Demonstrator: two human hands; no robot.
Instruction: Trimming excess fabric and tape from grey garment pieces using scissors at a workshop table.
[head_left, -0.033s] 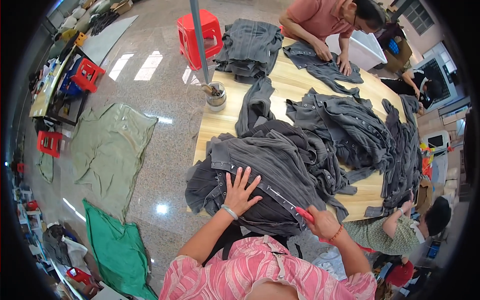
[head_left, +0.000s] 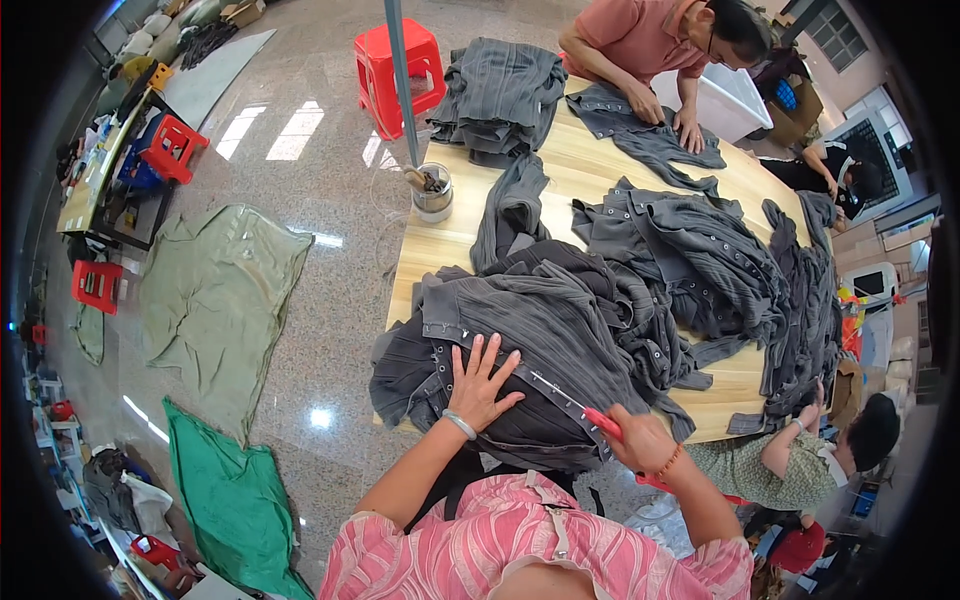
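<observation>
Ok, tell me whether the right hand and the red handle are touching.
Touching. The head view shows the right hand closed around the red handle, whose front end sticks out of the fist.

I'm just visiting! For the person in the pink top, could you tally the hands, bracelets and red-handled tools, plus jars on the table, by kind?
Hands: 2 (left hand, right hand)
Bracelets: 2 (silver bangle, orange beaded bracelet)
Red-handled tool: 1
Jar: 1
Total: 6
</observation>
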